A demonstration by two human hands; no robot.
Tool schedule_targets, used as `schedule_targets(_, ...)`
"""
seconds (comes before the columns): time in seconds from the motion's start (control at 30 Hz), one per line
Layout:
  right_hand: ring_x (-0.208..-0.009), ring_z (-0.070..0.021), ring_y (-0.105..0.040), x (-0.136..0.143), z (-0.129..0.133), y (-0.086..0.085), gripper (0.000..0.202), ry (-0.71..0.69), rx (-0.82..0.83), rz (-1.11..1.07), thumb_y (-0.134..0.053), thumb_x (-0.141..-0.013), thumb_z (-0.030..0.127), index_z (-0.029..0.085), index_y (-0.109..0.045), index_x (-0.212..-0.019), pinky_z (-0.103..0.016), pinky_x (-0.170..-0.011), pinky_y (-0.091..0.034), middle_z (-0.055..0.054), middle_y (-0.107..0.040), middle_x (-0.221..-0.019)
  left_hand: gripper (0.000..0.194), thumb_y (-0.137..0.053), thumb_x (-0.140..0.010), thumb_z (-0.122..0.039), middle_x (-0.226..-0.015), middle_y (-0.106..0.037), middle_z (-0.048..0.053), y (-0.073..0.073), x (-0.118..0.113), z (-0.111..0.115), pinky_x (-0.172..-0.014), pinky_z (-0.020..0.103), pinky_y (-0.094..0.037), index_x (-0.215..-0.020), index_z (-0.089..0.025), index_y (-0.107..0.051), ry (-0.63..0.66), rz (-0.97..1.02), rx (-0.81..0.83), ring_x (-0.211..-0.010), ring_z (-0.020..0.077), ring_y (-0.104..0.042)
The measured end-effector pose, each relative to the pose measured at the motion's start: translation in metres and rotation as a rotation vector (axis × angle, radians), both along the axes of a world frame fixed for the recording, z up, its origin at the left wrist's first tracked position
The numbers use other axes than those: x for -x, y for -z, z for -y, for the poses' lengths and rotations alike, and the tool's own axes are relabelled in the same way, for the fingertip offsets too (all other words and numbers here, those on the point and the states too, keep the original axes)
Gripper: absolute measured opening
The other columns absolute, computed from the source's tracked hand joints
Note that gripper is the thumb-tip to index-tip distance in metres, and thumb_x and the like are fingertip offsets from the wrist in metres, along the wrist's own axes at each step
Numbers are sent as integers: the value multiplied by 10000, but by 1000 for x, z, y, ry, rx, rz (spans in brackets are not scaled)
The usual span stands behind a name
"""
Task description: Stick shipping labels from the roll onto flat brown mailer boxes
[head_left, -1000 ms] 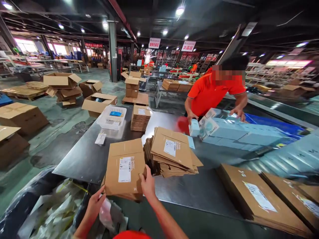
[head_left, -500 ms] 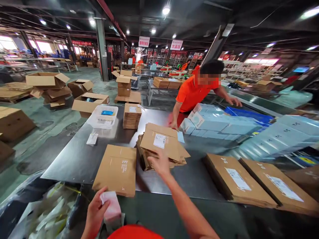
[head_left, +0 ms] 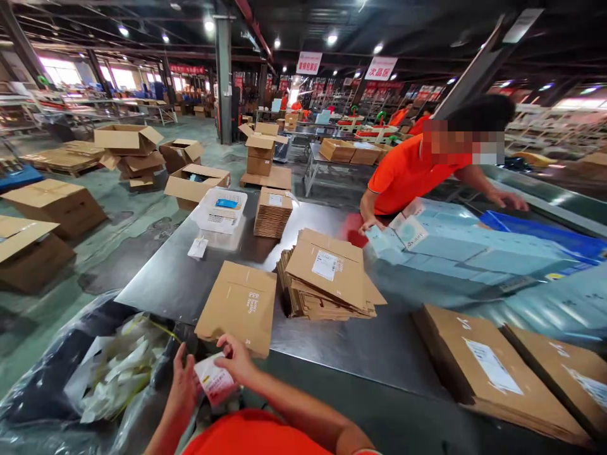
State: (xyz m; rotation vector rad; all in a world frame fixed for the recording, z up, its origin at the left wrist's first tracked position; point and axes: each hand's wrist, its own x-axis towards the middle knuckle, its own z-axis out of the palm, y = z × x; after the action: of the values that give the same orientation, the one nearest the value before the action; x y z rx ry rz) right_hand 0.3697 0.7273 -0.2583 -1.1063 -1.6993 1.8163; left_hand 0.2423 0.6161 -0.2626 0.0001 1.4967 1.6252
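A pink-and-white stack of printed labels (head_left: 214,378) is held low in front of my body, between both hands. My left hand (head_left: 184,374) grips its left edge, the fingers partly hidden. My right hand (head_left: 238,363) pinches its upper right corner with thumb and fingers. Just beyond them a flat cardboard carton (head_left: 239,303) with white print lies at the table's near edge. Right of it, an uneven pile of flattened cartons (head_left: 327,278) carries a white shipping label (head_left: 325,264) on top.
A co-worker in orange (head_left: 403,167) leans over light-blue boxes (head_left: 455,240) across the metal table (head_left: 165,291). A white basket (head_left: 220,212) and a carton stack (head_left: 274,215) stand at the back left. A lined bin of waste paper (head_left: 123,366) is at my left. Labelled carton stacks (head_left: 493,366) lie right.
My right hand has left the carton pile and come back to the label stack at my left hand. The view has turned right. The co-worker's near hand has moved onto the light-blue boxes.
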Motion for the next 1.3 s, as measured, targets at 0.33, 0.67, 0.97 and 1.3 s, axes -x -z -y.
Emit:
schedule_targets(0.33, -665, -173, -592, -14, -3, -9, 102, 31, -119, 32, -815, -661, 279, 227, -733, -691, -293, -669, -448, 15, -676, -663, 519, -934, -401, -273, -797, -824, 81, -31, 6, -22, -753, 367, -591, -888, -140, -813, 345, -194, 37, -747, 267, -753)
schedule_targets(0.67, -626, -165, -554, -23, -12, -17, 308, 117, -42, -8, -807, -651, 458, 233, -711, -838, -295, -636, -459, 38, -614, -647, 438, -865, -521, -83, -829, -838, 96, -37, 4, -43, -739, 352, -591, -955, -105, -819, 470, -303, 90, -770, 267, -766)
schedule_targets(0.97, -560, -160, -525, -14, -13, -18, 393, 170, 56, -68, -840, -620, 496, 258, -657, -872, -295, -557, -466, 56, -575, -646, 439, -872, -579, -93, -925, -849, 111, -37, 10, -53, -846, 386, -619, -1015, -114, -822, 453, -432, 80, -874, 279, -789)
schedule_targets(1.3, -629, -196, -604, -9, -12, -14, 237, 210, -160, 15, -766, -799, 458, 223, -765, -764, -356, -656, -536, -27, -670, -712, 411, -845, -629, -169, -973, -856, 131, -38, 11, -57, -865, 401, -635, -1035, -104, -835, 441, -530, 67, -893, 288, -795)
